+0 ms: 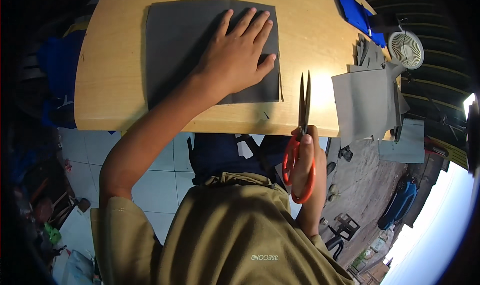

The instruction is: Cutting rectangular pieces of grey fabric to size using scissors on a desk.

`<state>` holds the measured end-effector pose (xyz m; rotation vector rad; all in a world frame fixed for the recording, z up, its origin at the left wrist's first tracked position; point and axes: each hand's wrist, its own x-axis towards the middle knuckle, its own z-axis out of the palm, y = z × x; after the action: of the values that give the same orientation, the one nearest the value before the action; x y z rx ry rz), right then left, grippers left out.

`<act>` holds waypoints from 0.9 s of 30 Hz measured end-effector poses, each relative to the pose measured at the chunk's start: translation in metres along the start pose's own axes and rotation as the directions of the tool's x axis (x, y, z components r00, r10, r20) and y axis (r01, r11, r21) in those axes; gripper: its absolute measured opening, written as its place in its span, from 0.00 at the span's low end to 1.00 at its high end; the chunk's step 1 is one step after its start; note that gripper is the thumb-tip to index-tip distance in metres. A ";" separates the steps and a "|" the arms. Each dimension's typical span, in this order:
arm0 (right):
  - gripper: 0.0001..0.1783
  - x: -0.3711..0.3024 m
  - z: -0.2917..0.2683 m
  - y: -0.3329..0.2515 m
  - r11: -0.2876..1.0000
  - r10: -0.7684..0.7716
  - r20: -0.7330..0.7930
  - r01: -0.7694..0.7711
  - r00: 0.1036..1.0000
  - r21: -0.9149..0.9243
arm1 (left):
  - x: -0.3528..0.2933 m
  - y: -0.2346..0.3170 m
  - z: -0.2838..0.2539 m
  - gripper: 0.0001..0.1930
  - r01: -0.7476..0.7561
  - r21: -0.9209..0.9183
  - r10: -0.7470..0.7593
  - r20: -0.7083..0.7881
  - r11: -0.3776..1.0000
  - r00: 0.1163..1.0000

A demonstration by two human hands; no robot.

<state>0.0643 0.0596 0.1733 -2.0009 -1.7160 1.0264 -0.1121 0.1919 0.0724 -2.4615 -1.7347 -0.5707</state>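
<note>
A stack of dark grey fabric-like sheets lies flat on the wooden table, its right edge slightly uneven. Across its right part my left hand rests palm down, fingers spread. My right hand grips red-handled scissors just past the table's near edge. Their dark blades point away from me, a little apart, with nothing between them. The scissors are to the right of the stack and do not touch it. A small dark scrap lies near the front edge.
Loose grey cut pieces are heaped at the table's right side, some overhanging the edge. Beyond them are a folded blue cloth and a small white fan. A pale tiled floor shows below on the left.
</note>
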 end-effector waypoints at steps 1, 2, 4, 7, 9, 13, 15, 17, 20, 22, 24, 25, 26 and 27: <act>0.25 -0.003 -0.004 -0.003 0.998 0.026 -0.017 -0.025 1.000 0.055 | 0.001 0.000 0.000 0.32 -0.002 0.001 0.002 0.000 1.000 1.000; 0.27 -0.004 -0.008 0.004 0.981 0.059 0.084 -0.073 0.995 0.177 | 0.001 0.000 0.000 0.32 -0.005 0.002 0.005 -0.001 1.000 1.000; 0.26 -0.005 -0.010 -0.005 0.990 0.051 0.134 -0.068 0.990 0.124 | 0.000 -0.001 -0.002 0.32 -0.004 0.001 0.004 0.005 1.000 1.000; 0.26 -0.002 -0.006 -0.009 0.999 0.016 0.179 -0.024 0.984 0.042 | 0.000 -0.001 -0.002 0.32 -0.004 0.003 0.004 0.007 1.000 1.000; 0.24 0.001 -0.004 -0.006 0.999 0.011 0.141 -0.005 0.990 -0.046 | 0.001 -0.001 0.000 0.32 -0.006 0.004 0.006 0.002 1.000 1.000; 0.23 0.004 -0.003 -0.006 1.000 0.022 0.139 -0.021 0.990 -0.007 | 0.000 -0.001 -0.002 0.32 -0.003 0.012 0.003 0.008 1.000 1.000; 0.22 0.001 -0.004 -0.007 1.000 0.028 0.137 -0.027 0.990 -0.009 | 0.000 -0.001 -0.003 0.32 -0.004 0.015 0.003 0.016 1.000 1.000; 0.22 -0.002 -0.005 -0.011 0.999 0.038 0.130 -0.035 0.991 -0.022 | 0.000 0.000 -0.002 0.32 -0.002 0.014 0.002 0.011 1.000 1.000; 0.22 -0.003 -0.006 -0.010 1.000 0.015 0.141 -0.013 0.990 -0.017 | 0.000 0.000 -0.001 0.32 -0.005 0.019 0.005 0.010 1.000 1.000; 0.23 -0.003 -0.004 -0.006 0.998 -0.017 0.138 0.025 0.990 -0.052 | 0.000 0.001 -0.001 0.32 -0.004 0.019 0.004 0.011 1.000 1.000; 0.23 0.001 -0.004 -0.004 0.998 0.005 0.135 0.004 0.991 -0.067 | 0.000 0.000 -0.002 0.32 -0.003 0.019 0.002 0.011 1.000 1.000; 0.23 0.002 -0.004 -0.004 0.997 0.028 0.132 -0.018 0.991 -0.080 | 0.000 0.000 -0.001 0.32 -0.005 0.017 0.005 0.011 1.000 1.000; 0.23 0.003 -0.004 -0.004 0.997 0.028 0.132 -0.018 0.991 -0.079 | 0.000 0.000 -0.001 0.32 -0.007 0.015 0.007 0.010 1.000 1.000; 0.23 0.004 -0.005 -0.003 0.995 0.016 0.141 -0.003 0.990 -0.096 | 0.000 -0.001 -0.002 0.32 -0.007 0.015 0.006 0.009 1.000 1.000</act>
<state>0.0654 0.0651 0.1775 -2.0396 -1.8624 1.1343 -0.1131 0.1919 0.0742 -2.4626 -1.7272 -0.5443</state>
